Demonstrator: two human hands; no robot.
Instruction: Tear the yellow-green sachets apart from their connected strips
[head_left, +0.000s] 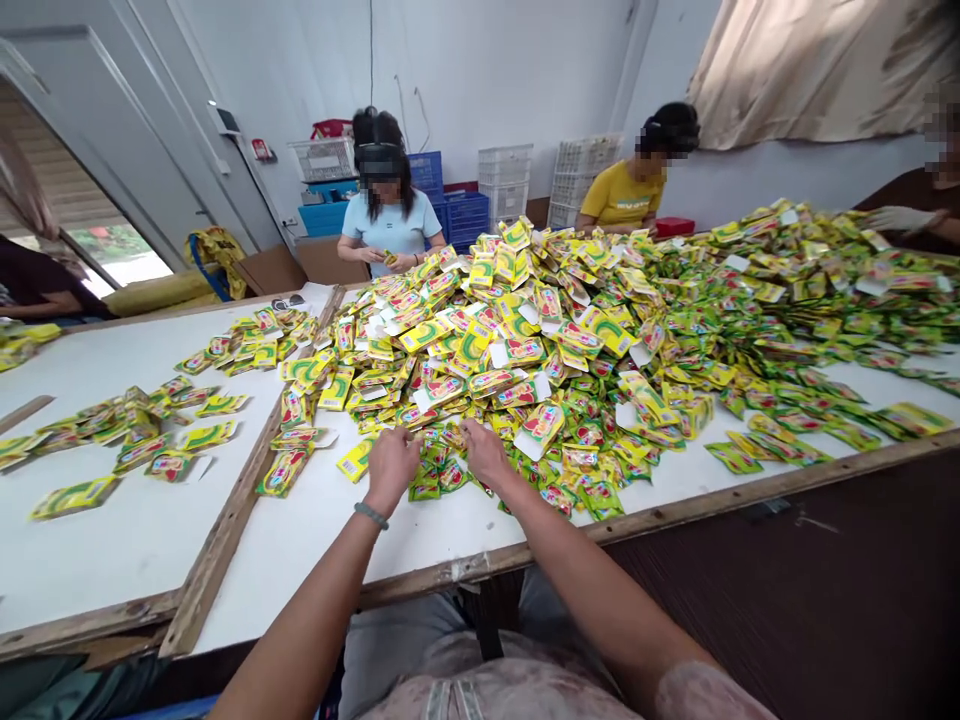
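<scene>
My left hand [394, 465], with a grey band on its wrist, reaches the front edge of a big heap of small packs. Its fingers are curled together, and whatever they pinch is hidden. Across a short gap, my right hand [487, 458] is also closed at the heap, its fingertips among green sachets; I cannot make out what it grips. Between both hands lie several shiny green and yellow sachets [450, 475]. Yellow-green card boxes [450, 350], some with white flaps open, are piled just beyond. One yellow box [355, 460] lies beside my left hand.
A wooden strip [232, 520] divides the white tabletop [300, 560], and a wooden rim [660, 515] edges it. More boxes [139, 430] lie left. Two people [390, 215] [626, 190] sit opposite; others are at the far left and right. Crates [504, 185] stand behind.
</scene>
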